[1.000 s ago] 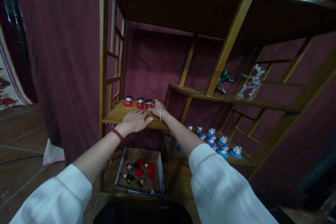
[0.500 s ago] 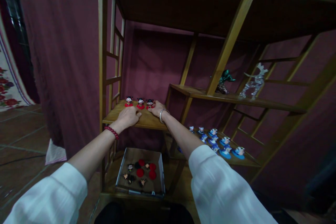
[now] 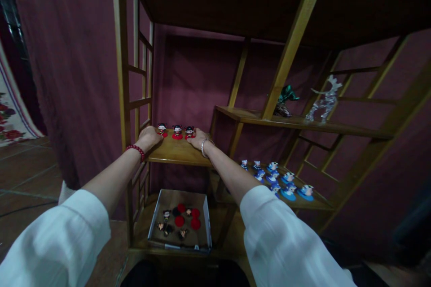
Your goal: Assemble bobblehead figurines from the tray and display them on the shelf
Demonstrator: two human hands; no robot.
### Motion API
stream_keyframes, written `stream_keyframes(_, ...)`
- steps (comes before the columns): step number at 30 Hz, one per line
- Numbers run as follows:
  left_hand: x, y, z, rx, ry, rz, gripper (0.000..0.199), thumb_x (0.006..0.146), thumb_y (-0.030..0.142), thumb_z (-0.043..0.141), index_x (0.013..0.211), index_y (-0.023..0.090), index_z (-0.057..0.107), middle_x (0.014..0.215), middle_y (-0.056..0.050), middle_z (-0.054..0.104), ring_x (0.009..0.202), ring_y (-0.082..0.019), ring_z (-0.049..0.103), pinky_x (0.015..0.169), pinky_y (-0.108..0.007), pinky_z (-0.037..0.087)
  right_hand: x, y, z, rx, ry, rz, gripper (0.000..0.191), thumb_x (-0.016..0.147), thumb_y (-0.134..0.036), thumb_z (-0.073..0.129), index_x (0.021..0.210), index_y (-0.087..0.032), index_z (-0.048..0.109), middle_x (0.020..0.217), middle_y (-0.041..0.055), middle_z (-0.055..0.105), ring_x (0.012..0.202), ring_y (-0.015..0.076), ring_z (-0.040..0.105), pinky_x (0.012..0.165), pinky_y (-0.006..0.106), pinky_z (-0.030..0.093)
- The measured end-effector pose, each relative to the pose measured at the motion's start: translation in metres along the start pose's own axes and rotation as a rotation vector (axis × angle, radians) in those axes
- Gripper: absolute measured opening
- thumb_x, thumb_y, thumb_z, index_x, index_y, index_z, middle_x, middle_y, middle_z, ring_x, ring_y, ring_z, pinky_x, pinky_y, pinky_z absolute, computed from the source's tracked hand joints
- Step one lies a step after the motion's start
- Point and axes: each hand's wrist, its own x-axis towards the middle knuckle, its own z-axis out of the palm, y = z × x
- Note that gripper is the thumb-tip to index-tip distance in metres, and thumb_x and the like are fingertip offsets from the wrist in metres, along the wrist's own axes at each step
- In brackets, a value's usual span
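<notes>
Three small black-haired figurines on red bases stand upright in a row on the upper left shelf [image 3: 178, 154]. My left hand [image 3: 149, 138] is at the left figurine [image 3: 162, 128], its fingertips closed at the edge of the red base. At the other end of the row, my right hand [image 3: 199, 140] has its thumb and fingers around the side of the right figurine [image 3: 189, 132]. The middle figurine [image 3: 177, 132] stands between them, touched by neither hand.
Below, an open box [image 3: 208, 222] holds several figurines and red discs. Several blue-based figurines [image 3: 288, 192] stand on the lower right shelf. A clear deer ornament [image 3: 323, 103] and a green ornament [image 3: 286, 98] occupy the middle shelf [image 3: 310, 128]. Wooden posts frame the shelves.
My left hand has moved left and slightly up, from in front of the row to the left figurine. My right hand remains at the right figurine. The view has shifted slightly.
</notes>
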Motion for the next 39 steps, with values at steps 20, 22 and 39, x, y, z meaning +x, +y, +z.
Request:
stream_keyframes(20, 0.009, 0.017, 0.002, 0.221, -0.048, -0.092, 0.051, 0.069, 0.052, 0.049, 0.102, 0.015, 0.062, 0.108, -0.014, 0.061, 0.097, -0.028, 0.057, 0.075, -0.033, 0.047, -0.008, -0.002, -0.004, 0.005, 0.003, 0.007, 0.036, 0.065, -0.033, 0.062, 0.099, -0.022, 0.054, 0.093, 0.0019, 0.063, 0.08, 0.0154, 0.058, 0.065, 0.023, 0.041)
stream_keyframes(22, 0.008, 0.016, 0.002, 0.213, -0.04, -0.101, 0.051, 0.068, 0.052, 0.049, 0.102, 0.016, 0.062, 0.109, -0.014, 0.06, 0.097, -0.028, 0.057, 0.075, -0.033, 0.047, -0.007, -0.001, -0.003, 0.008, 0.006, 0.009, 0.037, 0.065, -0.032, 0.063, 0.099, -0.022, 0.054, 0.092, 0.0016, 0.063, 0.08, 0.0156, 0.058, 0.065, 0.023, 0.042)
stream_keyframes(39, 0.01, 0.005, 0.007, 0.184, -0.008, -0.036, 0.049, 0.067, 0.055, 0.051, 0.097, 0.019, 0.065, 0.101, -0.012, 0.064, 0.094, -0.027, 0.059, 0.073, -0.03, 0.047, -0.014, -0.006, -0.011, 0.005, -0.012, 0.017, 0.039, 0.065, -0.033, 0.062, 0.101, -0.022, 0.052, 0.096, 0.0013, 0.063, 0.082, 0.0165, 0.058, 0.066, 0.024, 0.042)
